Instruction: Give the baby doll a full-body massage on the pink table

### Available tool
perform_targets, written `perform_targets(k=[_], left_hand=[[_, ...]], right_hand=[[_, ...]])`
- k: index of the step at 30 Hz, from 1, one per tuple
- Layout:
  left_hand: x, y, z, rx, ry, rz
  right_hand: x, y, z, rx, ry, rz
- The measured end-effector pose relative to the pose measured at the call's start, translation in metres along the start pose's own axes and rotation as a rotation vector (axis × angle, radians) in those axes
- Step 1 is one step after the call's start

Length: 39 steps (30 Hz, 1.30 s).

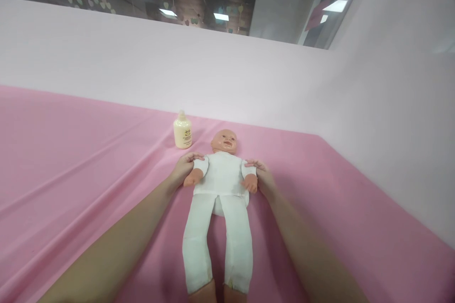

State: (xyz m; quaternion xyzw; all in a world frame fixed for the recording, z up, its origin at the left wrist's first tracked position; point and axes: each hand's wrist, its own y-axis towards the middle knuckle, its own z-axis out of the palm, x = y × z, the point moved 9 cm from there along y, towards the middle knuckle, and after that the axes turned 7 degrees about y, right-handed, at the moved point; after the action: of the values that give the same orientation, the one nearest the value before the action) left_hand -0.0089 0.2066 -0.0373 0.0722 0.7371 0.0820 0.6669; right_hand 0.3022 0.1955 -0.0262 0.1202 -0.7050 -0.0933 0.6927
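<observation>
Doll (223, 175) with a white cloth body is shown in the head view laid on its back on the pink cloth (124, 161), its head near the wall (177, 75), its legs stretched toward the camera. If it were raised by the soft upper arms alone, the shoulder joins could be strained and the head could be left to loll back, since it is supported by neither hand. By an uneven pull, the body might be twisted and the cloth, creased at the left, rucked further. The cream bottle (183, 135), stood upright near the doll's head, could be knocked over by an outward swing of the left hand (185, 165). Both forearms are extended forward and angled inward, one along each side. Fingers of the left hand are laid over one white upper arm; the other is touched likewise by the right hand (265, 176), slightly bent. Whether either arm is firmly gripped cannot be told.
</observation>
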Motion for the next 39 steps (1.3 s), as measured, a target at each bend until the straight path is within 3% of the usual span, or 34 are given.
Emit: perform_targets(k=[3,7,13,18,29,35,39], left_hand=[[0.001,-0.002,0.005,0.046,-0.067,-0.014],[-0.003,-0.003,0.003,0.000,-0.008,0.010],[-0.020,-0.012,-0.007,-0.169,0.333,0.122],[-0.024,-0.015,-0.008,-0.207,0.461,0.155],[0.001,-0.003,-0.009,-0.159,0.482,0.077],[0.012,0.000,-0.010,-0.121,0.515,0.023],[0.012,-0.003,-0.011,-0.126,0.384,-0.017]], right_hand=[[-0.013,0.004,0.005,0.031,0.153,0.076],[-0.015,0.006,0.003,-0.013,0.218,0.071],[-0.003,0.004,-0.010,-0.144,-0.006,-0.057],[0.002,0.001,-0.012,-0.177,-0.150,-0.123],[-0.030,0.009,-0.013,-0.097,-0.264,0.028],[-0.031,0.009,-0.014,-0.104,-0.298,0.029],[-0.032,0.011,-0.014,-0.107,-0.194,0.033]])
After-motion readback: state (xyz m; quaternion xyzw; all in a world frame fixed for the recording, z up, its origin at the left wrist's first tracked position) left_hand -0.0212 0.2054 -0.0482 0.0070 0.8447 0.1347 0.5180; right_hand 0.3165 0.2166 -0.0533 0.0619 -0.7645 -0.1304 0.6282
